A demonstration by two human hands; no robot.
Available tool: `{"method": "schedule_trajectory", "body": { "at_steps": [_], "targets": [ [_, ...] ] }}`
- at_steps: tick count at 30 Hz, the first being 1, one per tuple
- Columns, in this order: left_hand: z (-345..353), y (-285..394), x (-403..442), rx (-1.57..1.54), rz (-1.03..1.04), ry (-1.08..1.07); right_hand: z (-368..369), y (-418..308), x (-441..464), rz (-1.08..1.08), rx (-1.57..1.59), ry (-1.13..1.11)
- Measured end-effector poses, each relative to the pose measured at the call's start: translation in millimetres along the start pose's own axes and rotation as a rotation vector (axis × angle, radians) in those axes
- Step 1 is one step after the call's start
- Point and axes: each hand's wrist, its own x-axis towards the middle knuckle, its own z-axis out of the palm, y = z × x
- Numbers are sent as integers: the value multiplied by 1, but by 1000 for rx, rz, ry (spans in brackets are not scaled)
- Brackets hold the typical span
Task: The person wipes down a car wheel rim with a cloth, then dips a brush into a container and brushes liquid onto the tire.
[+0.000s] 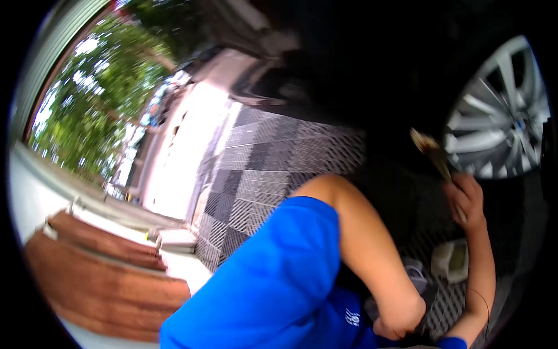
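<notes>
My right hand point(467, 200) is closed around the handle of a brush point(433, 152), its pale bristle tip pointing up and left. Close beside the brush is a car wheel point(505, 119) with silver spokes and a dark tyre. The dark car body point(349, 64) fills the upper part of the view in deep shadow, and I cannot make out whether the bristles touch anything. Below my right hand, a pale container point(449, 262) with a greenish-yellow patch sits on the floor. My left hand does not show.
My bent leg in blue shorts point(261, 273) takes up the lower middle. Grey and black grated tiles point(261, 151) cover the floor. At the left are brown cloths point(99, 285) over a white ledge, and a window point(93, 110) with trees beyond. A grey item point(414, 272) lies near my leg.
</notes>
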Motion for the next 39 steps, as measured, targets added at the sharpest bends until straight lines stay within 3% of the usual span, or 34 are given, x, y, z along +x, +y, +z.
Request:
{"method": "schedule_trajectory", "body": {
  "at_steps": [2,4,7,10,12,14,16,19,21,23,25,29,31,32,33,36,38,39],
  "targets": [
    [3,-7,-8,-13,71,145,8,12,-32,27,38,-110],
    [-30,1,9,83,119,-312,11,7,-41,101,2,-227],
    [-34,-3,9,96,128,-352,13,-1,-36,129,-26,-217],
    [-38,-1,6,94,123,-381,22,-3,-29,77,21,-35],
    [-40,1,5,102,117,-399,26,1,-30,177,51,-221],
    [-41,2,4,108,113,-423,24,0,-14,152,26,-256],
    [-43,3,2,105,103,-443,12,-8,17,78,14,-39],
    [-44,5,3,78,104,-465,-46,-10,63,74,-90,-11],
    [-45,6,2,50,88,-473,-82,7,63,-3,-403,85],
    [-45,6,1,23,106,-418,-117,12,97,-28,-313,363],
    [-49,10,-2,35,-21,-462,-120,10,99,-25,-312,414],
    [9,-3,-14,158,69,-399,-68,-8,68,-41,-220,240],
    [-85,20,-15,105,-25,-771,-28,-21,69,-53,-153,186],
    [-73,21,-15,122,21,-781,-18,-25,60,-29,-155,52],
    [-51,21,-14,-42,-129,-596,-18,-27,55,-5,-115,-33],
    [-1,13,-26,-170,-214,-347,-34,-27,73,12,-106,-2],
    [20,10,-25,-1,-74,-271,-69,-17,98,-64,-186,241],
    [-5,17,-24,-5,-70,-273,-91,-12,118,-112,-150,432]
  ]
}}
